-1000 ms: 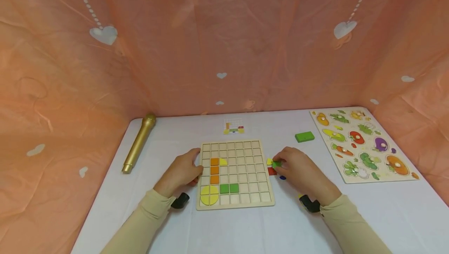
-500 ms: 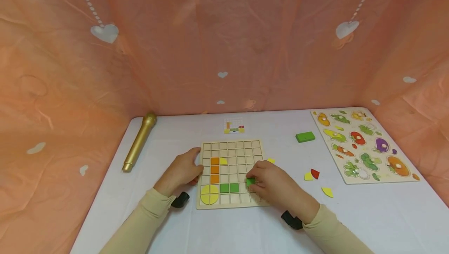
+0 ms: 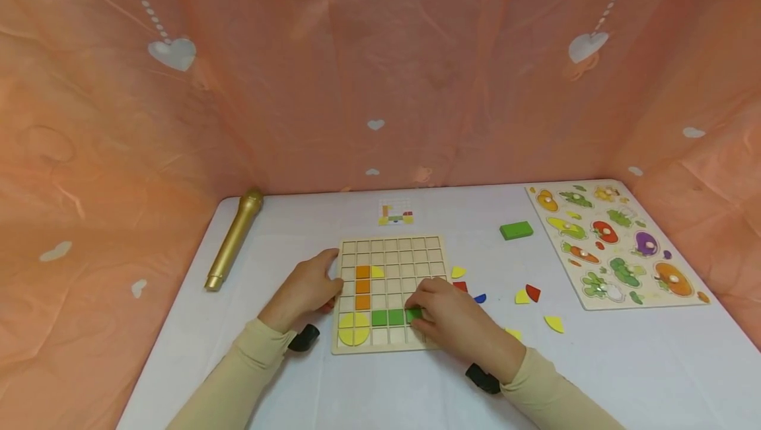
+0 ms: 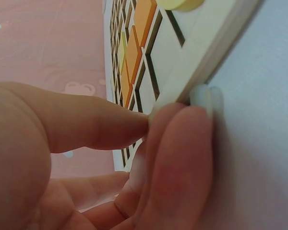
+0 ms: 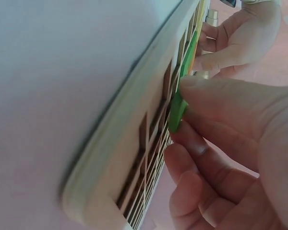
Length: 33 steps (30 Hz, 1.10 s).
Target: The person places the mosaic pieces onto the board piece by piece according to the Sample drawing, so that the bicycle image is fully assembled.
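A wooden grid board (image 3: 392, 301) lies on the white table in the head view. My left hand (image 3: 303, 288) grips its left edge, thumb on top and fingers at the side, as the left wrist view shows. Between thumb and fingers my right hand (image 3: 454, 318) pinches a green square tile (image 5: 177, 112), slightly tilted at the grid, just right of two green tiles (image 3: 388, 318) in one row. Three orange squares (image 3: 362, 286) form a column, with a yellow quarter-round (image 3: 377, 271) beside the top one. Yellow quarter pieces (image 3: 354, 329) make a circle at the lower left.
Right of the board lie loose red (image 3: 533, 293), yellow (image 3: 554, 323) and blue (image 3: 479, 298) pieces. A pattern card (image 3: 395, 213) sits behind the board. Farther out are a green block (image 3: 516, 230), a vegetable puzzle (image 3: 618, 245) and a gold microphone (image 3: 234, 242).
My right hand has carried the green tile left from the loose pieces to the grid, beside the other green tiles. The left hand stays at the board's edge.
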Tool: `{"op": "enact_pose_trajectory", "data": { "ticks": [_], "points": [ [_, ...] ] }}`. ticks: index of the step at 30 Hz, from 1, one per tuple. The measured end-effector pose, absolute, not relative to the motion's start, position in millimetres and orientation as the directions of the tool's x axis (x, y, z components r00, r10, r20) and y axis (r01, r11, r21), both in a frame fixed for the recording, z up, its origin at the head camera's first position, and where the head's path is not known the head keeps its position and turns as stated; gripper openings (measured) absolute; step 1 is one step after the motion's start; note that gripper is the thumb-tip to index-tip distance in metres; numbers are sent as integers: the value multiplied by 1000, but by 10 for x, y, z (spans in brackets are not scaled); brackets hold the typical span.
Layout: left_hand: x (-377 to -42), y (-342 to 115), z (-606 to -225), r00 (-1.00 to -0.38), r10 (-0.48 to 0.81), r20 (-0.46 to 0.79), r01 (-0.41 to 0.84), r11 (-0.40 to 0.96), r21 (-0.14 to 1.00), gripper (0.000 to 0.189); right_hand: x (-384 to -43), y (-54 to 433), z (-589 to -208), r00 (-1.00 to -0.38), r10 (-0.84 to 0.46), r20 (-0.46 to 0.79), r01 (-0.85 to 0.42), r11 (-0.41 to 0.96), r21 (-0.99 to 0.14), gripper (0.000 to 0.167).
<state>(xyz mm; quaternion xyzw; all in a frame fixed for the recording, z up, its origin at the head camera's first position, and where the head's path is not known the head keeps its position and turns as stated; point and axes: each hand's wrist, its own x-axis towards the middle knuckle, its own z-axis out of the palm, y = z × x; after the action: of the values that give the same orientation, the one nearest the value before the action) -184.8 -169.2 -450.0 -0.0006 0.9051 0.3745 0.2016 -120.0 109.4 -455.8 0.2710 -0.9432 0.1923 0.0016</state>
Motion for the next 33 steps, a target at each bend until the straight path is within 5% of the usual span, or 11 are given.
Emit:
{"op": "enact_pose_trajectory", "data": {
  "ticks": [33],
  "points": [
    [-1848, -1705, -4530, -920, 159, -359, -153, 698, 700, 74, -1180, 1055, -4585, -843, -525, 117, -532, 784, -320, 19]
  ]
}}
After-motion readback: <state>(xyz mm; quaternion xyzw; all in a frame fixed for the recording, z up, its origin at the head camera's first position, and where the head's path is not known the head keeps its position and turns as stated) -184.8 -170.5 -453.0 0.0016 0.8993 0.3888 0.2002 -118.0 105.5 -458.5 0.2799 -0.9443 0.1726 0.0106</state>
